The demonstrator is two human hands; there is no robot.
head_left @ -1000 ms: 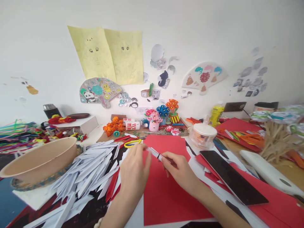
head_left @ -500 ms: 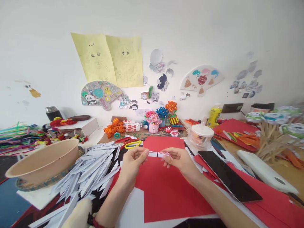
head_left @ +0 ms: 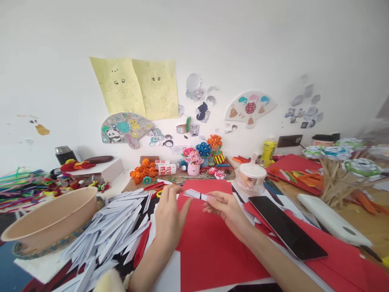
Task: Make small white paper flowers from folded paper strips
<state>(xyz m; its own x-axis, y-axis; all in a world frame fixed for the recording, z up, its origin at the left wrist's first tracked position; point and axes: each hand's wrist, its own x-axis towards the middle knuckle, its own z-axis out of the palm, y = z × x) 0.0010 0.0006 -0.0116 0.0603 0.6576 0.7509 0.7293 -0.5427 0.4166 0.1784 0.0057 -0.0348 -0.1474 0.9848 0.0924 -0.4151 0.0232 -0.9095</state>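
A cluttered craft table [head_left: 358,221] fills the lower half of the view, and the biggest thing on it is a red paper sheet [head_left: 209,247] lying flat at 6 o'clock, straight under both hands. At 9 o'clock sits a wide tan bowl [head_left: 51,213] on a woven mat, and between it and the red sheet spreads a loose heap of folded white paper strips [head_left: 115,229], pointed ends fanning toward 8 o'clock. At 3 o'clock from the hands a dark tablet [head_left: 285,227] lies flat on more red paper, with a long white case [head_left: 331,221] just beyond it at 3 o'clock. At 1 o'clock of the hands stands a clear lidded tub [head_left: 251,178]. The left hand [head_left: 170,215] rises from 6 o'clock, palm turned inward, its fingers curled and its fingertips closed on the left end of a narrow folded strip [head_left: 197,195]. The right hand [head_left: 227,209] comes in from 4 o'clock and pinches the strip's right end between thumb and forefinger, the other fingers tucked loosely below. The strip, white with a dark band and some red at the right end, is held in the air above the far edge of the red sheet, nearly level, sloping slightly down toward 3 o'clock.
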